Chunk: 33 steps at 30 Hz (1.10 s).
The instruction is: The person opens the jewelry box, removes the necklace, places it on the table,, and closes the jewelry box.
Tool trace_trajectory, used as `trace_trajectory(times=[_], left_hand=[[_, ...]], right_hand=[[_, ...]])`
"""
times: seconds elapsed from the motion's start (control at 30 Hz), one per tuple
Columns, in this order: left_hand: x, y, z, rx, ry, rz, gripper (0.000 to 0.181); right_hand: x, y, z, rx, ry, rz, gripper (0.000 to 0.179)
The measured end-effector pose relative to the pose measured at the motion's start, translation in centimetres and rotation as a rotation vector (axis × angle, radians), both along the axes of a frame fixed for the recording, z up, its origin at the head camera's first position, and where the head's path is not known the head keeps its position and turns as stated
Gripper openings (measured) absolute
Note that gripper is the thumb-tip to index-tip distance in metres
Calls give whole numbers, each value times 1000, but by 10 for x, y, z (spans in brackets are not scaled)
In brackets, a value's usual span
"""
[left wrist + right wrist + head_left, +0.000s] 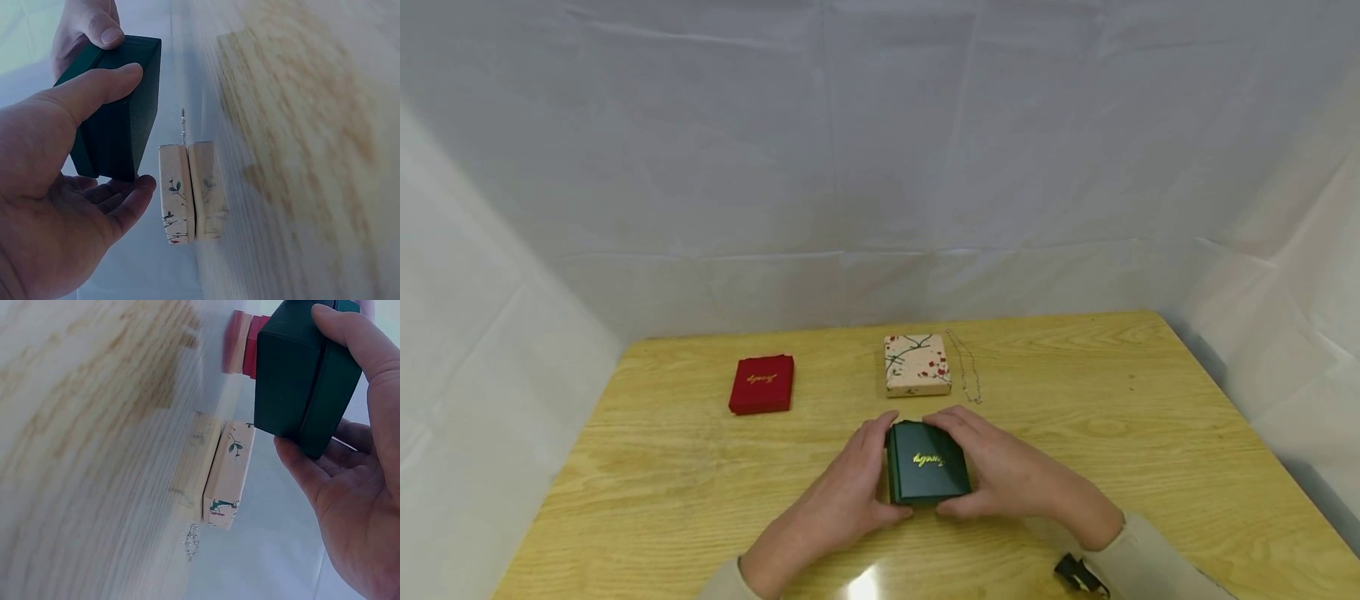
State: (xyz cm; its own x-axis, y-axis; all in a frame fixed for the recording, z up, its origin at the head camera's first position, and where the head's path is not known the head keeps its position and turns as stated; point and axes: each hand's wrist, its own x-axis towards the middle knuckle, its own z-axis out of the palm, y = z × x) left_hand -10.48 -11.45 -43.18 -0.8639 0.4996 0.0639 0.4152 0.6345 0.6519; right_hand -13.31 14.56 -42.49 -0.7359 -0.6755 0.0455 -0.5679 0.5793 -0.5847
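Note:
A dark green jewelry box (931,462) with gold lettering on its closed lid is held between both hands. The left hand (850,487) grips its left side, thumb on the near side and fingers at the far side. On the other side, the right hand (1000,467) grips it the same way. Both wrist views show the box (119,106) raised off the tabletop. Beyond it lies a cream box (917,365) with a red-flower and branch print. A thin silver chain necklace (967,367) lies to the right of that box.
A red jewelry box (762,384) sits at the back left of the wooden table (647,467). A small black object (1078,573) is by the right sleeve. White sheeting (880,167) hangs behind and at both sides of the table.

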Motion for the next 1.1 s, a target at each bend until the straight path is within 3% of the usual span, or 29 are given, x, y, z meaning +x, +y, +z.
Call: trace_trajectory(times=[0.57, 0.87, 1.1], left_hand=[[-1, -3, 0, -18, -9, 3, 107], [-2, -5, 0, -18, 7, -5, 97], [-1, -6, 0, -32, 25, 1, 96]], right_hand=[[1, 9, 3, -27, 15, -20, 103], [0, 22, 8, 6, 102, -35, 107], [0, 37, 12, 13, 105, -60, 105]])
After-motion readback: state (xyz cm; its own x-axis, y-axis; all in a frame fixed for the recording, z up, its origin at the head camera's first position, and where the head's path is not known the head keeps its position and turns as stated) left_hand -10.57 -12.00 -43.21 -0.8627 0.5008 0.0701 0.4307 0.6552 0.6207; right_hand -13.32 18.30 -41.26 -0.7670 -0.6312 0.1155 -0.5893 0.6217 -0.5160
